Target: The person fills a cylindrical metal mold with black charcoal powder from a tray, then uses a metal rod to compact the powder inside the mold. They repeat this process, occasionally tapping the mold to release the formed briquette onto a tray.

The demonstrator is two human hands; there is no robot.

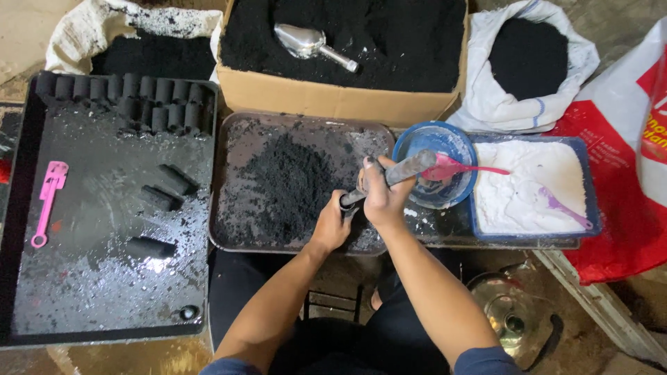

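Now we grip rigid, likely heavy metal tube mold (389,179) ctr frame: right hand (384,198) wrapped mid-shaft, left hand (333,226) clasping lower end over powder tray (233,182).

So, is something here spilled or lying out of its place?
Yes. Three black cylinders lie scattered on the left tray, apart from the neat rows at its far edge. Black powder lies loose on the middle tray.

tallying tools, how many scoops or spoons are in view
3: a metal scoop in the cardboard box, a pink spoon in the blue bowl, a purple spoon in the white powder.
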